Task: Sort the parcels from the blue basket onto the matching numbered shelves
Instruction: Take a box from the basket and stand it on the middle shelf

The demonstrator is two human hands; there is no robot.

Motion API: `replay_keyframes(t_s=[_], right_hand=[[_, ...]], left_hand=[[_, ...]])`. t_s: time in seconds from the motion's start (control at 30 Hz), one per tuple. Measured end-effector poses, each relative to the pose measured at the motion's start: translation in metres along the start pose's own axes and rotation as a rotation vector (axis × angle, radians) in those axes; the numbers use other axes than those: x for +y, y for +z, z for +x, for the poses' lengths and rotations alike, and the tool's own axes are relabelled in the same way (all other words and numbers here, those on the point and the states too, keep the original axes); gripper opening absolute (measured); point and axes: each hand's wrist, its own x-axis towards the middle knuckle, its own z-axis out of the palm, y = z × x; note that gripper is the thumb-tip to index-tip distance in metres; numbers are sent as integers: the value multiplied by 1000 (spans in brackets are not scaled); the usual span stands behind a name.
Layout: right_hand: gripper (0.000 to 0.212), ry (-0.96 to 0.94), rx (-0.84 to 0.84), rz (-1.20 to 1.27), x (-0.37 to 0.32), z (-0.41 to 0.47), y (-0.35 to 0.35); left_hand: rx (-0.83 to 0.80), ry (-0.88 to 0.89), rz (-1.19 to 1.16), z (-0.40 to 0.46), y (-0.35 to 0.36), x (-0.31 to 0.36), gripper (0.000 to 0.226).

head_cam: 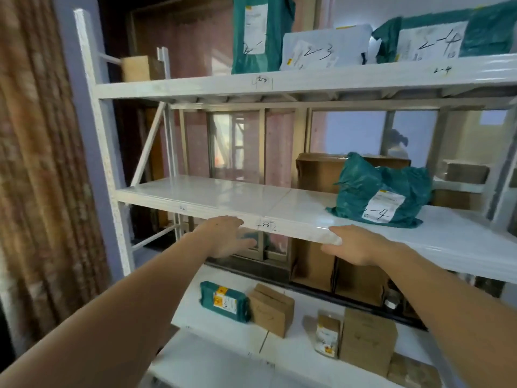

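Both bare forearms reached toward the middle shelf point(223, 196); the left hand point(226, 238) and right hand point(352, 245) hung at its front edge, fingers relaxed, holding nothing. Farther right on that shelf lay a green parcel point(383, 191) marked 4.

Ahead of left fingers: middle shelf point(212, 196) surface bare from the front lip to the back edge; open passage.
Left of left hand point(223, 238): white upright post point(96, 113) and diagonal brace point(147, 148) bound the bay.
Ahead-right of right hand point(354, 245): green parcel marked 4 point(383, 191), with a brown box point(319, 170) behind it, blocks the shelf depth.
Above both hands: upper shelf beam point(279, 82) limits height.
Below the fingers: lower shelf carries a small green parcel point(225, 301) and cartons point(272, 309).
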Motion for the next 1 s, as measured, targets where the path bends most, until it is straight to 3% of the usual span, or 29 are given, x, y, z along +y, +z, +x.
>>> replay_keyframes(t_s=[0.13, 0.33, 0.5, 0.73, 1.0], right_hand=[[68, -217, -43, 13, -101, 35, 22], [80, -486, -141, 1, -269, 56, 62], [82, -612, -219, -23, -387, 61, 108], [83, -750, -299, -37, -516, 67, 159], [88, -808, -396, -52, -615, 94, 212]], left_hand=[[21, -195, -41, -57, 7, -88, 76], [-46, -514, 4, -169, 23, -214, 66], [-102, -720, 14, -265, 41, -312, 82], [-153, -853, -21, -351, 63, -408, 85], [-183, -964, -108, -375, 99, -486, 84]])
